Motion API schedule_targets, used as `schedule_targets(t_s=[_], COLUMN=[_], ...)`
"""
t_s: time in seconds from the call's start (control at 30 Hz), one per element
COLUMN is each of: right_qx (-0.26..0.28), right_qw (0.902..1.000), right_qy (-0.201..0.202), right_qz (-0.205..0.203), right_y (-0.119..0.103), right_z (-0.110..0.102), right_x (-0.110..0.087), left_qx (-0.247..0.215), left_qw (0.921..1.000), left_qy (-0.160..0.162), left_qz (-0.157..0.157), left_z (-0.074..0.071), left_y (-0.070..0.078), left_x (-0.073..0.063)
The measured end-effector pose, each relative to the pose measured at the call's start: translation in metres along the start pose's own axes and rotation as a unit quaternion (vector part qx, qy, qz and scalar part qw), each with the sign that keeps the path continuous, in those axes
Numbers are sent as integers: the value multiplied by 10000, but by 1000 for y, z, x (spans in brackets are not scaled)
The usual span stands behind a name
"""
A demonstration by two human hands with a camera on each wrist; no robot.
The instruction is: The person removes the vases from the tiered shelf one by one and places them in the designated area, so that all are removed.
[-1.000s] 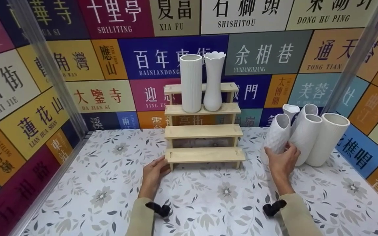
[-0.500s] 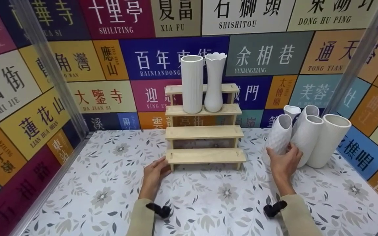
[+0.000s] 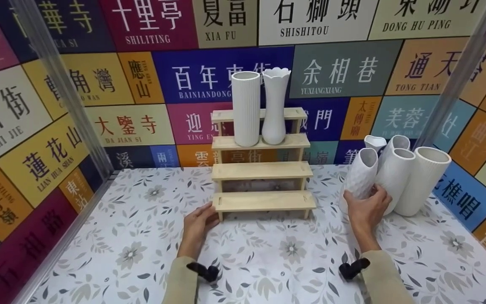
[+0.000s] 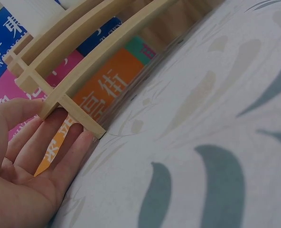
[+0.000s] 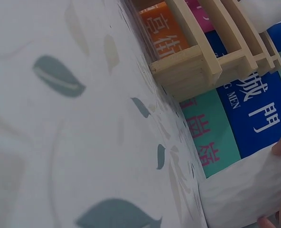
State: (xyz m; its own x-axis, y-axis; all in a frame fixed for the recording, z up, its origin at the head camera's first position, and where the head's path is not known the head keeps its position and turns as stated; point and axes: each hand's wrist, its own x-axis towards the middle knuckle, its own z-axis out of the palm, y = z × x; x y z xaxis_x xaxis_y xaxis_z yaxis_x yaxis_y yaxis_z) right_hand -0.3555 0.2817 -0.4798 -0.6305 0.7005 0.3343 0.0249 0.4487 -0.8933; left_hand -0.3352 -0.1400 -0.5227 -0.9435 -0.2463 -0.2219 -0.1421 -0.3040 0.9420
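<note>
White textured vase (image 3: 363,171): right of the wooden stand (image 3: 264,201), base down at the floral tabletop (image 3: 260,240).
Right hand (image 3: 365,207): grasps that vase, thumb and fingers on opposite sides.
Left hand (image 3: 199,221): touches the stand's lowest tier at its left end; cannot tell whether it grips.
Ribbed vase (image 3: 246,109), scalloped vase (image 3: 274,105): side by side, second tier from top.

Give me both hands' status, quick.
Left hand: closed, holding the wooden stand at its left end.
Right hand: closed, holding a textured white vase.
</note>
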Motion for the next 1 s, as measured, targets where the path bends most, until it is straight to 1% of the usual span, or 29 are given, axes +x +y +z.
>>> schedule_targets(t_s=[0.13,0.27,0.33,0.43,0.53,0.67,0.8,1.0], right_qx=[31,91,106,69,42,78,70,36], right_qw=[10000,9999,9999,9999,9995,9991,9994,9998], right_qy=[25,-5,-24,-43,27,102,129,166], right_qz=[70,82,7,-151,-304,-401,-312,-115], right_y=[-1,-1,-1,0,3,3,2,1], right_z=[-1,-2,-2,-1,0,2,1,0], right_x=[0,0,0,-2,-3,-4,-4,-4], left_qx=[-92,-173,-207,-133,-141,-158,-57,-56], left_qw=[9999,9998,9997,9999,9999,9998,10000,10000], left_qy=[-91,-114,-102,-40,-43,-13,75,30], left_qz=[60,77,76,32,50,103,28,-4], left_z=[0,0,-1,0,0,0,1,1], left_y=[0,1,0,0,-1,-2,-2,-2], left_x=[0,0,0,1,1,1,2,2])
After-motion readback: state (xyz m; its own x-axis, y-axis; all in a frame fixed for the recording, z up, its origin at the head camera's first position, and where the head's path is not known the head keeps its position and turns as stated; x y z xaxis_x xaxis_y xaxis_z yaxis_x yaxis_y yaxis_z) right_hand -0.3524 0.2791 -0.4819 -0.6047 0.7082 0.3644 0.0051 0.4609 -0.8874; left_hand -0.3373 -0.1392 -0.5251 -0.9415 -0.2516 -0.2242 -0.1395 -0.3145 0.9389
